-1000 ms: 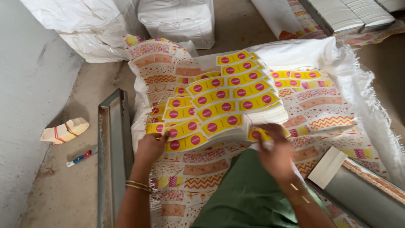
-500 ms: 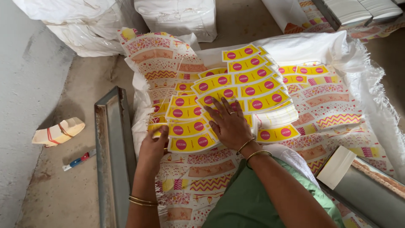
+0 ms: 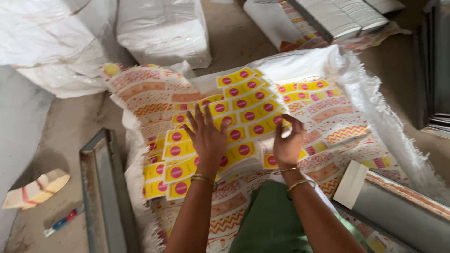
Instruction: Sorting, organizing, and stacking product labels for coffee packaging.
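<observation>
Stack of yellow printed sheets [image 3: 243, 105], each strip marked with pink-red round dots, lies fanned across the middle of a white woven sack [image 3: 375, 117] spread on the floor — the sack also carries loose patterned sheets [image 3: 150, 93] in orange, pink and white zigzag, reaching its left and right edges. Left hand [image 3: 206, 138] rests palm down on the near left part of the yellow stack, fingers [image 3: 199, 117] spread wide and flat, not closed on anything; wrist straight, forearm coming up from the bottom edge of the view, two thin bangles at the wrist. Right hand [image 3: 288, 143] sits at the near right edge of the stack, fingers curled over the edge of the sheets and thumb toward the left hand, so it grips the stack's edge lightly — how tight, cannot tell. Both hands close together, stack between and under them. Green cloth [image 3: 267, 220] of the person's garment shows below the wrists. Outward: a grey metal frame [image 3: 101, 187] beside the sack's left edge, a folded paper scrap [image 3: 35, 189] and a small pen-like stick [image 3: 61, 224] on the bare floor farther left, a grey board with a white block [image 3: 351, 185] at the sack's near right corner, white filled bags [image 3: 164, 28] beyond the far edge.
</observation>
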